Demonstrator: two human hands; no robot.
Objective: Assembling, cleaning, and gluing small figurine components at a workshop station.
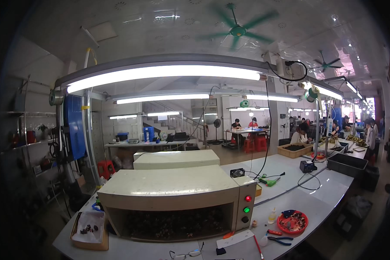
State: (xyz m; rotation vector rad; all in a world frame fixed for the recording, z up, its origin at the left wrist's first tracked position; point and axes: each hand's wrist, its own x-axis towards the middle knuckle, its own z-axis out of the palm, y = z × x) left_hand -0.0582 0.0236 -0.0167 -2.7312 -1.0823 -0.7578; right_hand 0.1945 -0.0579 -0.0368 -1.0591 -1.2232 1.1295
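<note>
Neither of my hands shows in the head view. In front of me on the white worktable (307,193) stands a beige metal machine (169,182) with a wide front opening. Many small dark pieces (173,223) lie inside that opening; what they are is too dim to tell. On its right panel are a red light (248,198), a green light (246,209) and a black knob (245,219). A pair of eyeglasses (187,254) lies at the near edge, beside a small black item (221,251). Blue-handled pliers (280,239) lie to the right.
A lined box (90,242) with a few dark pieces stands left. A red round basket (293,230), a small bottle (271,215), a red stick (258,248) and a green glue gun (268,182) lie right. Overhead hangs a tube lamp (164,74). Several people sit farther back.
</note>
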